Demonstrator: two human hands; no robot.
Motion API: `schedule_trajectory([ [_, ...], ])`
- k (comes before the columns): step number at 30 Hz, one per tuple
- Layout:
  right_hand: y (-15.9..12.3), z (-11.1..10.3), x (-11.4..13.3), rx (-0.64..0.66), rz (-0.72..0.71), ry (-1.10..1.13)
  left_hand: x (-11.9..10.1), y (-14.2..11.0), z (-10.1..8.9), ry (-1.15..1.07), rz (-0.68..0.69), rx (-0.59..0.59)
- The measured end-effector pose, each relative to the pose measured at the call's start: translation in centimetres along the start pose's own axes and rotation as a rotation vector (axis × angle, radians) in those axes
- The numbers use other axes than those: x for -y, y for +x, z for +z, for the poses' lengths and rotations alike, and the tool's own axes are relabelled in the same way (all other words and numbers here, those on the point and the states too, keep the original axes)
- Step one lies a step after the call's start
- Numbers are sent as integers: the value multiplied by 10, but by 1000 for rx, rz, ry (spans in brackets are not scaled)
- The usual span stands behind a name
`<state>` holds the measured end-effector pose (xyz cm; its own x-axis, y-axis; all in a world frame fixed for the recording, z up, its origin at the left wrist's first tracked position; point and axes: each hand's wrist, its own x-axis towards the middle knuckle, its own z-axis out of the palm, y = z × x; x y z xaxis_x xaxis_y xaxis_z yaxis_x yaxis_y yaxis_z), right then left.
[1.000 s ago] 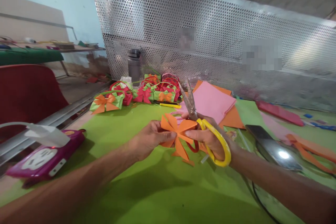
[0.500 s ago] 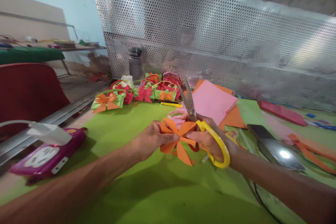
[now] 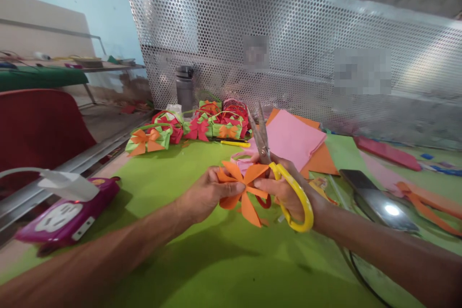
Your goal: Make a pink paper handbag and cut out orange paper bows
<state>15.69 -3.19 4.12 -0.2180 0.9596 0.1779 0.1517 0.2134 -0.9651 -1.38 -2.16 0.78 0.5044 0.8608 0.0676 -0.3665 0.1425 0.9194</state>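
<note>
An orange paper flower [image 3: 249, 206] with several pointed petals is held up over the green tabletop [image 3: 202, 264]. My left hand [image 3: 204, 192] pinches it from the left, thumb near its centre. From the other side my right hand [image 3: 285, 190] grips a petal between thumb and fingers. Yellow-handled scissors [image 3: 306, 204] hang in that same right hand, their blades slightly apart and pointing away from me. Behind the flower shows a pink paper loop [image 3: 242, 158]; whether a hand touches it I cannot tell.
Small paper baskets with bows [image 3: 198, 127] stand at the back, by a grey bottle [image 3: 185, 91]. A yellow cutter [image 3: 234, 144] lies before them. Pink paper sheets [image 3: 292, 137] and a phone [image 3: 378, 202] are on the right. A purple power strip [image 3: 68, 216] sits left, below a perforated metal panel [image 3: 224, 14].
Both hands keep their hold on the flower. The flower and the scissors have shifted very slightly, and the scissor blades look a little closer together.
</note>
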Motion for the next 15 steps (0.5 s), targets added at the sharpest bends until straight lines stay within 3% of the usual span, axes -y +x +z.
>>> schedule_trajectory([
  [5,3,-30,-4,-133,-1,-39,-9,5,-2,-65,106,-152],
  [8,8,-43,-6,-98,55,-140,-17,8,-4,-52,85,-176],
  [11,20,-35,-4,-19,106,-208,-22,8,-5,-20,98,-173],
  [15,41,-9,2,112,55,-218,-21,5,-2,-44,128,-183],
])
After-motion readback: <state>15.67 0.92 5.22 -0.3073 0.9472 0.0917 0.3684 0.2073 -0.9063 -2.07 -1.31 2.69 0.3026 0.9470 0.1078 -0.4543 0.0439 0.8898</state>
